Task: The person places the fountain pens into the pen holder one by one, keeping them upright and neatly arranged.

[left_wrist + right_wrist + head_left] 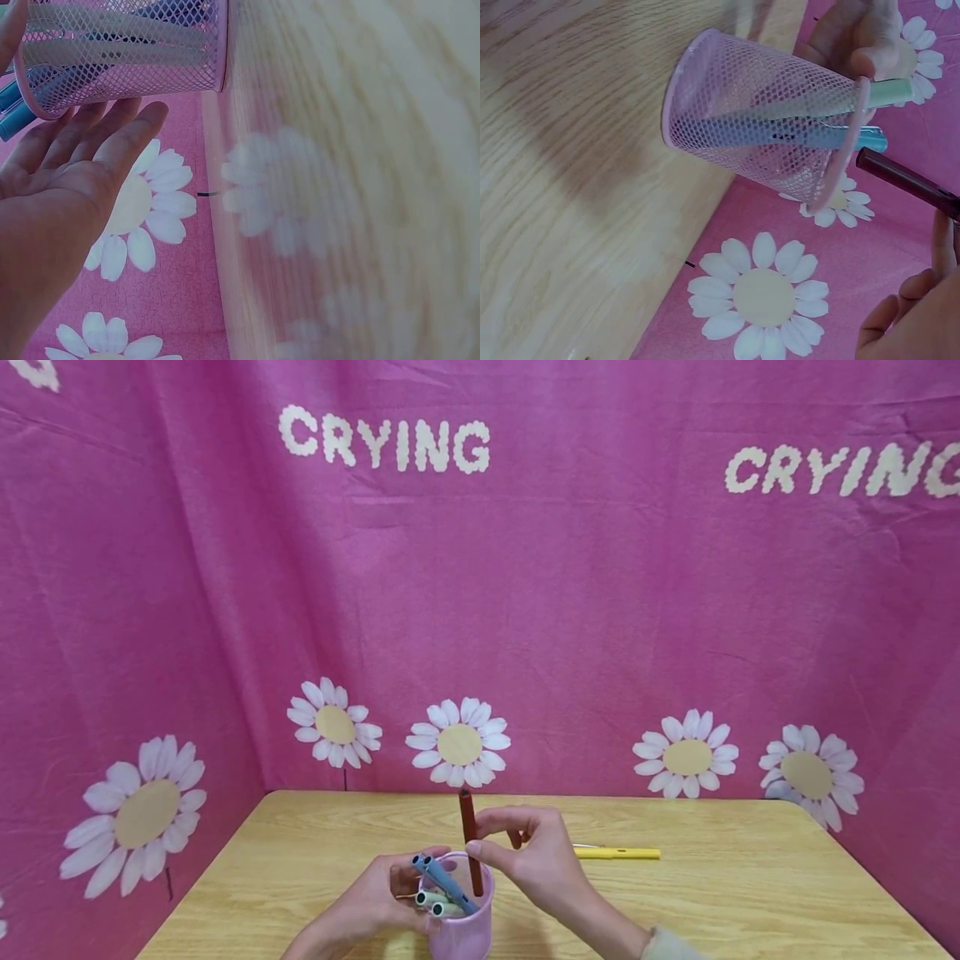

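A pink mesh pen cup (459, 939) stands on the table, with my left hand (375, 893) holding its side near the rim, thumb toward me and fingers behind. Blue pens (450, 883) and pale green pens (447, 910) lean inside it toward the left. My right hand (543, 864) pinches a dark red pen (468, 827) between thumb and fingers, nearly upright over the cup's mouth. In the right wrist view the lower end of the dark pen (904, 178) is right at the cup's rim (847, 161).
On the wooden table (720, 893) a yellow pen (618, 853) lies behind my right hand. A pink cloth (570, 610) printed with daisies and lettering hangs along the table's back and left sides.
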Action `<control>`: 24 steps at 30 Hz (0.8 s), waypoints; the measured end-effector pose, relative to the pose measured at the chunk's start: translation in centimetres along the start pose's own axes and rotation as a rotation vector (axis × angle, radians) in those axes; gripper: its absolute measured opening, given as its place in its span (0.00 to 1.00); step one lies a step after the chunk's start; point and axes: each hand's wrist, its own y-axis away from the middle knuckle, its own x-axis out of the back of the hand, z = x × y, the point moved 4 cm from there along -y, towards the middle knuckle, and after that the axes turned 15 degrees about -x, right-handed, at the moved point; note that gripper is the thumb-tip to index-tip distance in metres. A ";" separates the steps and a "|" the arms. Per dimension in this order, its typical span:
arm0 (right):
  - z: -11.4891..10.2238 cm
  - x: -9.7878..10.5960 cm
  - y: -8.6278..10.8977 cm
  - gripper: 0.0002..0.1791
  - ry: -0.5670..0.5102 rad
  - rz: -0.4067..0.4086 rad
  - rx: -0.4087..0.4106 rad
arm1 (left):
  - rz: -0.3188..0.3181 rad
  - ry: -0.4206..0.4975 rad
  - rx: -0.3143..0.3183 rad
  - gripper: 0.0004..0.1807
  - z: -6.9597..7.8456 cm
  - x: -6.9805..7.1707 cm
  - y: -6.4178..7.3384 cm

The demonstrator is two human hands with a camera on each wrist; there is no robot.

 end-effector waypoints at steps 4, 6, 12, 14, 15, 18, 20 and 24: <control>0.6 -0.3 0.1 0.09 -0.003 0.003 -0.009 | -0.021 0.025 -0.041 0.39 0.1 -0.1 0.1; 1.0 -0.5 0.1 0.10 0.011 0.010 -0.013 | -0.026 0.038 -0.056 0.39 0.1 -0.2 0.2; 1.8 -0.8 0.1 0.10 0.020 0.021 -0.007 | -0.019 0.043 -0.054 0.36 0.0 0.0 0.1; 2.0 -0.9 0.1 0.10 0.012 0.014 -0.010 | -0.012 0.029 -0.043 0.35 -0.1 0.0 0.1; 2.1 -1.0 0.1 0.10 0.009 0.010 -0.012 | -0.012 0.022 -0.038 0.35 -0.1 0.1 0.0; 2.4 -1.1 0.2 0.10 0.004 0.004 -0.020 | -0.010 0.004 -0.027 0.33 -0.2 0.2 -0.1; 2.5 -1.2 0.2 0.10 0.004 0.004 -0.019 | -0.014 -0.003 -0.031 0.33 -0.3 0.2 -0.2; 2.9 -1.3 0.2 0.10 0.007 0.003 -0.019 | -0.027 -0.014 -0.051 0.36 -0.5 0.4 -0.4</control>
